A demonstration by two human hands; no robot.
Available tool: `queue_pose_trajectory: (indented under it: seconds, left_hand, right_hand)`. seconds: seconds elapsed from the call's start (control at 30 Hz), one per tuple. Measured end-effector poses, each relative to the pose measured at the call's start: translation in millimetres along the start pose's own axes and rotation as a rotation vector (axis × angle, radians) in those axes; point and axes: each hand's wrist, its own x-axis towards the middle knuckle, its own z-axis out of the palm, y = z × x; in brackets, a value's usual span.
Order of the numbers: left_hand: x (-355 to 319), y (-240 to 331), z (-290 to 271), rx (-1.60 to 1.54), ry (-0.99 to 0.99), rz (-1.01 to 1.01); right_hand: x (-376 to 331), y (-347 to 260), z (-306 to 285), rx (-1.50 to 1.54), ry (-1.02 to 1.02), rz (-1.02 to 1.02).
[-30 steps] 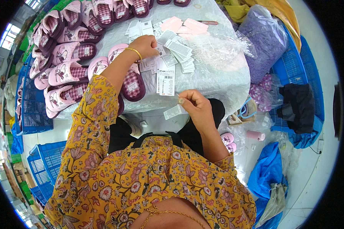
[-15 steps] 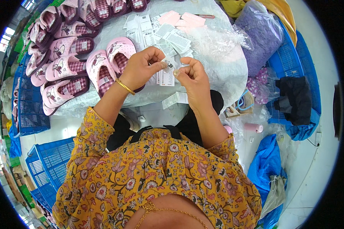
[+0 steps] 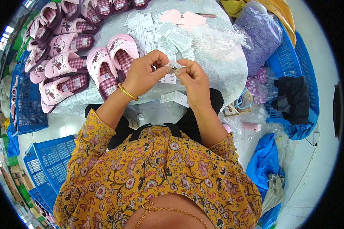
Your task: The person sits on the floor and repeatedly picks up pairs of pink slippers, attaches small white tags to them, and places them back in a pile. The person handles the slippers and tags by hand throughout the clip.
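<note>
Above the near edge of the covered table, my left hand (image 3: 147, 72) pinches a small white paper tag (image 3: 172, 65) between thumb and fingertips. My right hand (image 3: 193, 76) closes on the same tag from the other side, and the two thumbs almost meet over it. Just below the fingertips shows a white printed label (image 3: 169, 79); whether it joins the held tag, I cannot tell. Beside my left wrist lies a pair of pink slippers (image 3: 120, 53) with checked purple insoles. Beyond the hands spread loose white tags (image 3: 176, 38) and several pink cards (image 3: 187, 18).
Rows of pink slippers (image 3: 63, 65) fill the table's left side. A clear bag of purple material (image 3: 258, 34) and a blue crate (image 3: 311, 72) stand on the right. More blue crates (image 3: 53, 160) sit at lower left. A folded white tag strip (image 3: 174, 98) hangs near the table edge.
My right hand's fingertips have moved left against the tag, and my left hand has shifted slightly right, so the hands are closer together. The label below them is more covered.
</note>
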Motion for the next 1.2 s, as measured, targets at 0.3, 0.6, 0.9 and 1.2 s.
queue_pose_trajectory:
  seconds: [0.3,0.6,0.9,1.2]
  left_hand:
    - [-4.9,-12.7,10.7,-0.187,0.070,0.034]
    - [-18.8,-11.7,8.2,0.136,0.065,0.354]
    - [-33.4,-29.6,-2.3,-0.189,-0.144,-0.105]
    - [-59.8,-19.7,-26.4,-0.129,-0.128,0.000]
  right_hand:
    - [-2.6,3.2,0.3,-0.006,0.016,-0.014]
    - [-3.9,7.1,-1.6,-0.032,-0.032,0.022]
    - [-23.7,6.2,3.2,-0.126,-0.210,0.073]
    - [-43.6,-10.3,16.6,-0.397,-0.226,0.028]
